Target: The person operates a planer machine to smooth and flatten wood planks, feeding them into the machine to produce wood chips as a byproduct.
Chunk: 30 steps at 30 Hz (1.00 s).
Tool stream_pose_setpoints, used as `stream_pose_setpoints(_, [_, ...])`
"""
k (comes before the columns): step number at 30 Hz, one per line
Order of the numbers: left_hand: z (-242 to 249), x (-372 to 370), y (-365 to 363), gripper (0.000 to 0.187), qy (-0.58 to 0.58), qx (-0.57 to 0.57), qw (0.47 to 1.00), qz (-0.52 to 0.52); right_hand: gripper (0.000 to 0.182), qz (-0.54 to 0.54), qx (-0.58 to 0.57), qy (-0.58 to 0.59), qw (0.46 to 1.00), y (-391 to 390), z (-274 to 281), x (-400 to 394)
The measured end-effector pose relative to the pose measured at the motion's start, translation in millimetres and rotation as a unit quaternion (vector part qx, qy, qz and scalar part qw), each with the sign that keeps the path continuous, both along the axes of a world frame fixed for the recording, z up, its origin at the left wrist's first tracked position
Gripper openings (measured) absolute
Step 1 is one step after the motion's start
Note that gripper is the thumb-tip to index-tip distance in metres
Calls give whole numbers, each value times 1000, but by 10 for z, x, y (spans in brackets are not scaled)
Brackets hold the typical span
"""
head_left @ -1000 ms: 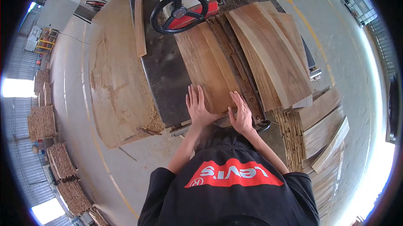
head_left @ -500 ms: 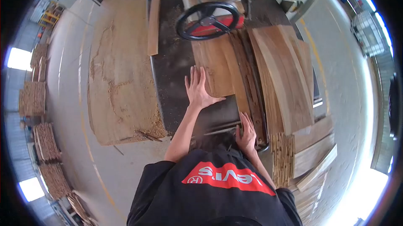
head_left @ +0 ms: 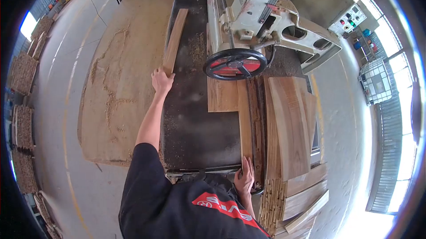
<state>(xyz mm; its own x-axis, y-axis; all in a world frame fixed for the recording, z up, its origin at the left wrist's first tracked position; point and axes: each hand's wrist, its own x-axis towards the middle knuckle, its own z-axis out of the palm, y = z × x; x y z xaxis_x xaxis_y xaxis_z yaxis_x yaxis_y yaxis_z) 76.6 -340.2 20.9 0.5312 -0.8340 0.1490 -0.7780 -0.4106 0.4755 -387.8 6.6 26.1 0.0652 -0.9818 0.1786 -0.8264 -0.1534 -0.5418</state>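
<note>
At the left edge of the dark machine table [head_left: 191,137], my left hand [head_left: 163,80] is closed around the near end of a narrow wooden strip [head_left: 175,39], which points away from me. My right hand [head_left: 245,177] rests at the near end of a long wooden strip [head_left: 245,128], its fingers stretched out beside the brown guide rail [head_left: 258,137]. A wider board [head_left: 222,98] lies flat against that strip's left side. The far parts of both pieces pass beneath the white machine head [head_left: 253,8] and its black handwheel [head_left: 235,64], out of sight.
Stacked boards [head_left: 290,128] stand right of the rail, with more planks [head_left: 306,194] lower down. Left of the table is a large wooden panel [head_left: 128,79] strewn with sawdust. A control panel [head_left: 350,19] and a caged white tank [head_left: 376,79] are at the far right.
My left hand has moved off the wide board, leftward to the narrow strip, and closed on its end. My right hand stays by the rail. The camera view has shifted.
</note>
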Motion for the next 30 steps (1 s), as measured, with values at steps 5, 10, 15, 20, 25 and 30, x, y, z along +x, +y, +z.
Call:
stream_pose_setpoints(5, [283,-214,314,52,46,89,994,-29,89,6,6,40,999,37,-18,6])
stream_pose_setpoints(10, [181,-589,1396,43,612,-17,790,-34,85,18,17,69,997,17,20,-16])
stream_pose_setpoints(15, [178,-1062,2431,61,880,-80,457,-102,80,33,25,93,995,-15,57,-30])
stream_pose_setpoints(20, [138,-1454,3143,65,938,-84,325,-84,76,64,-23,124,990,-4,87,-108])
stream_pose_setpoints(25, [159,-1770,3602,54,702,6,712,-3,82,82,-18,134,987,145,7,-173])
stream_pose_setpoints(30, [395,-2192,4019,74,335,81,938,-32,87,35,33,10,999,452,341,-317])
